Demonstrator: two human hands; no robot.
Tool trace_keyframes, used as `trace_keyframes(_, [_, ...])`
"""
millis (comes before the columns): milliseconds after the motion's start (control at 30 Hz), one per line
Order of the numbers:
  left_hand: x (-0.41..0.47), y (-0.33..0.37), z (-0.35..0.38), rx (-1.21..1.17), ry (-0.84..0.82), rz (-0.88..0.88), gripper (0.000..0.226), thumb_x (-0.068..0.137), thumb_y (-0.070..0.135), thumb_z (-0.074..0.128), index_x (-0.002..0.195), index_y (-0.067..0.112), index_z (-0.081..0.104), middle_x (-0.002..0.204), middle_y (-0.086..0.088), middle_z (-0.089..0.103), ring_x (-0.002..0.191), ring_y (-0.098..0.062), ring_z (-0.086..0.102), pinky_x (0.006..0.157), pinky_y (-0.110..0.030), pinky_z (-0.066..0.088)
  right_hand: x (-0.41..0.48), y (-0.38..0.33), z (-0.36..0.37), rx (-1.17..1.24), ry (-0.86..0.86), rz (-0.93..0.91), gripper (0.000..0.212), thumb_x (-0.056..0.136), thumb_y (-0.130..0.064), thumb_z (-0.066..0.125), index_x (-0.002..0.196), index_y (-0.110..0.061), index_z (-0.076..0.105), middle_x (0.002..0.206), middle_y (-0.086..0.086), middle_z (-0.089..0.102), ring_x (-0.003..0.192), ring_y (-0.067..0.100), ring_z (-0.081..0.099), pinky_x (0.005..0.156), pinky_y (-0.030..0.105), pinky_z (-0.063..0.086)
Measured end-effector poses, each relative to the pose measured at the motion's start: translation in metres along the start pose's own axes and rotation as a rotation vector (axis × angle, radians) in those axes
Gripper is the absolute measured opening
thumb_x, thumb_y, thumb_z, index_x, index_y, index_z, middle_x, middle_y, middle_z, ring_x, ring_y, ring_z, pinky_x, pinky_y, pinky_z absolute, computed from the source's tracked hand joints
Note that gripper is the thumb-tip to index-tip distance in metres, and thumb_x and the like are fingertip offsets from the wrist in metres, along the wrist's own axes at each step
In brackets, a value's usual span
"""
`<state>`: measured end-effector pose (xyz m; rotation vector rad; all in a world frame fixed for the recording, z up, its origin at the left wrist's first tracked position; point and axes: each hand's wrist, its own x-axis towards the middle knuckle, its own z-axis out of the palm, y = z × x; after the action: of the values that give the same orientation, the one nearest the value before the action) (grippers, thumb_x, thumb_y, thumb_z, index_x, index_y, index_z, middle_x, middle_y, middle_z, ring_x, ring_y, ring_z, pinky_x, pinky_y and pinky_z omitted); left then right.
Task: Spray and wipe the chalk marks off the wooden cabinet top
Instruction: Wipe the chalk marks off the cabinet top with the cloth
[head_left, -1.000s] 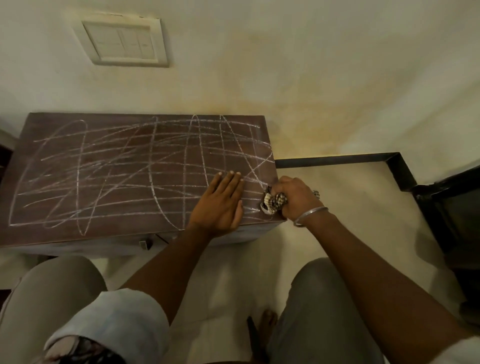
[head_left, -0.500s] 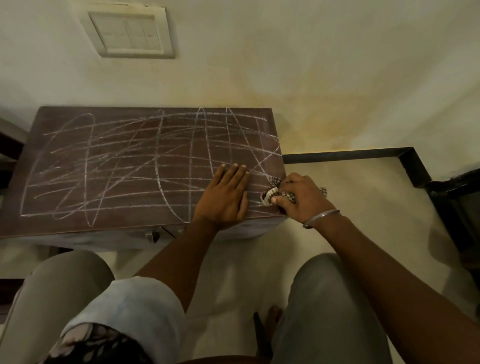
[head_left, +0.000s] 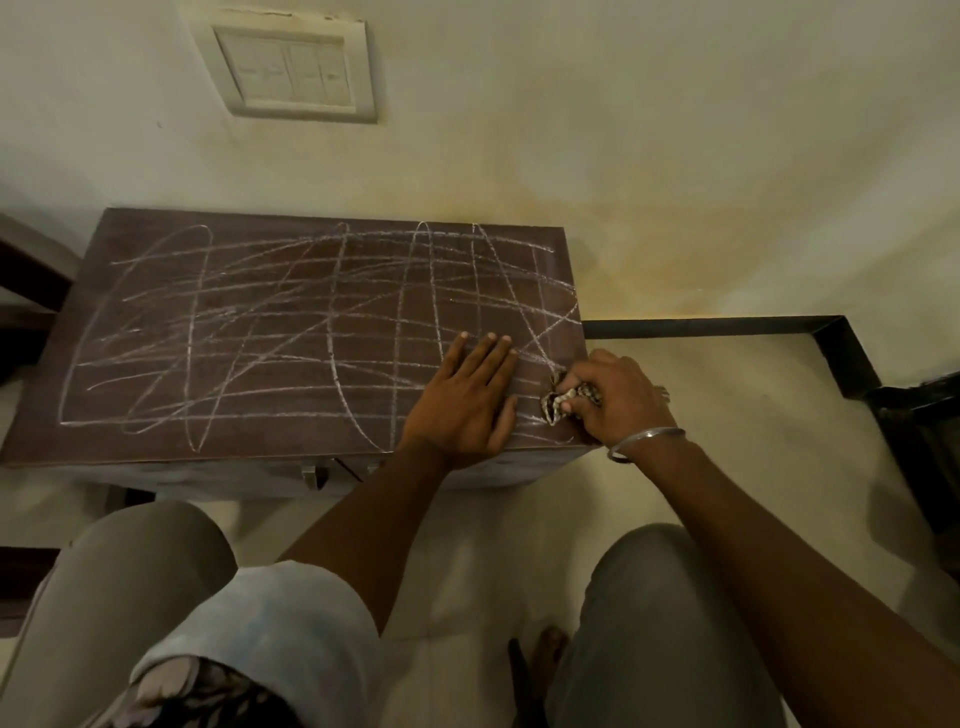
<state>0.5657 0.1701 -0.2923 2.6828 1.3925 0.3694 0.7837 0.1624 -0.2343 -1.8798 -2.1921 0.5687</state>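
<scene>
Still carrying white chalk marks (head_left: 332, 338) in loops and straight strokes across nearly the whole dark wooden cabinet top (head_left: 130, 234), from the left edge to the right front corner, all unsmudged.

Pressing a bunched, patterned cloth (head_left: 557, 404) onto that right front corner with the right hand (head_left: 618, 395), fingers curled tight around the wad, a metal bangle (head_left: 644, 441) sitting at the wrist.

Laying the left hand (head_left: 462, 400) flat on the wood just beside the cloth, fingers straight and close together, holding nothing, palm covering several chalk lines.

Keeping both hands at the same spot by the corner as a second ago and half a second ago, with the cloth wadded in the same clasp and no stroke looking fainter than before. Only the framing shifting a little.

Standing close against a pale, stained wall (head_left: 623, 130), below a white switch plate (head_left: 293, 70). Showing a small metal handle (head_left: 309, 475) on the front under the top, beside a black skirting strip (head_left: 727, 327) running along the wall's foot to the right.

Looking down over a pale floor (head_left: 701, 493), with knees in light trousers (head_left: 104, 597) spread to either side, a rolled pale sleeve (head_left: 270, 623) on the left arm and a bare foot (head_left: 545, 649) between the knees.
</scene>
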Motion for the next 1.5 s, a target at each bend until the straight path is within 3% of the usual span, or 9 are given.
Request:
trace_keyframes(200, [0.000, -0.001, 0.001, -0.010, 0.024, -0.007, 0.063, 0.099, 0.040, 0.031, 0.148, 0.003, 0.044, 0.156, -0.016, 0.040, 0.148, -0.029, 0.033, 0.122, -0.054, 0.017, 0.027, -0.006, 0.000, 0.020, 0.093, 0.071, 0.015, 0.077, -0.015, 0.076, 0.079, -0.028, 0.069, 0.090, -0.004, 0.054, 0.092, 0.028, 0.051, 0.076, 0.038, 0.047])
trace_keyframes(433, [0.000, -0.001, 0.001, -0.012, 0.021, -0.016, 0.065, 0.099, 0.043, 0.028, 0.151, 0.005, 0.040, 0.158, -0.014, 0.037, 0.150, -0.026, 0.029, 0.124, -0.051, 0.012, 0.023, -0.002, -0.006, 0.106, -0.001, 0.051, 0.031, 0.069, -0.009, 0.080, 0.069, -0.036, 0.066, 0.087, -0.002, 0.062, 0.083, 0.025, 0.060, 0.074, 0.041, 0.054])
trace_keyframes(500, [0.001, -0.001, 0.001, -0.011, 0.028, -0.017, 0.065, 0.099, 0.043, 0.028, 0.151, 0.005, 0.040, 0.158, -0.014, 0.037, 0.150, -0.026, 0.029, 0.125, -0.051, 0.012, 0.033, -0.005, -0.009, 0.115, 0.042, 0.075, 0.032, 0.069, -0.011, 0.080, 0.066, -0.038, 0.063, 0.087, -0.004, 0.061, 0.084, 0.023, 0.059, 0.073, 0.042, 0.054])
trace_keyframes(633, [0.001, -0.002, 0.001, -0.007, 0.023, -0.025, 0.066, 0.099, 0.044, 0.029, 0.151, 0.005, 0.040, 0.159, -0.013, 0.036, 0.150, -0.026, 0.029, 0.125, -0.051, 0.011, 0.047, -0.011, -0.010, 0.090, 0.094, 0.140, 0.020, 0.072, -0.018, 0.080, 0.070, -0.032, 0.067, 0.089, -0.006, 0.060, 0.093, 0.024, 0.057, 0.076, 0.042, 0.052])
trace_keyframes(833, [0.001, -0.002, 0.002, -0.035, 0.040, -0.031, 0.066, 0.099, 0.046, 0.032, 0.151, 0.006, 0.041, 0.158, -0.012, 0.038, 0.150, -0.025, 0.030, 0.124, -0.052, 0.011, 0.047, -0.012, -0.019, 0.042, -0.032, 0.191, 0.018, 0.075, -0.021, 0.080, 0.072, -0.034, 0.068, 0.097, -0.010, 0.061, 0.093, 0.019, 0.060, 0.079, 0.036, 0.052])
trace_keyframes(967, [0.001, -0.003, 0.002, -0.034, 0.047, -0.030, 0.067, 0.098, 0.046, 0.033, 0.150, 0.005, 0.042, 0.158, -0.012, 0.038, 0.150, -0.024, 0.030, 0.124, -0.053, 0.013, 0.066, -0.016, -0.017, 0.052, 0.089, 0.214, 0.013, 0.076, -0.022, 0.078, 0.074, -0.031, 0.070, 0.095, -0.005, 0.061, 0.096, 0.023, 0.057, 0.076, 0.038, 0.052])
trace_keyframes(1200, [0.002, -0.001, 0.000, -0.042, 0.013, -0.034, 0.068, 0.098, 0.047, 0.032, 0.151, 0.005, 0.040, 0.160, -0.012, 0.035, 0.151, -0.024, 0.028, 0.123, -0.054, 0.016, 0.066, -0.007, -0.032, 0.088, -0.127, 0.172, 0.026, 0.072, -0.018, 0.081, 0.068, -0.037, 0.064, 0.094, -0.010, 0.066, 0.093, 0.019, 0.062, 0.083, 0.040, 0.054])
trace_keyframes(1367, [0.002, -0.004, 0.000, -0.070, -0.005, -0.046, 0.068, 0.099, 0.047, 0.032, 0.154, 0.007, 0.035, 0.163, -0.011, 0.030, 0.153, -0.022, 0.021, 0.124, -0.049, 0.017, 0.086, -0.019, -0.025, 0.048, 0.075, 0.199, 0.032, 0.075, -0.020, 0.079, 0.061, -0.038, 0.058, 0.097, -0.003, 0.063, 0.095, 0.025, 0.060, 0.080, 0.040, 0.054])
trace_keyframes(1500, [0.003, -0.004, 0.000, -0.079, -0.023, -0.049, 0.068, 0.099, 0.047, 0.032, 0.154, 0.007, 0.034, 0.163, -0.010, 0.028, 0.153, -0.022, 0.019, 0.124, -0.048, 0.016, 0.093, -0.018, -0.039, 0.001, -0.149, 0.220, 0.020, 0.073, -0.020, 0.081, 0.069, -0.032, 0.067, 0.096, -0.002, 0.070, 0.090, 0.023, 0.066, 0.081, 0.037, 0.056])
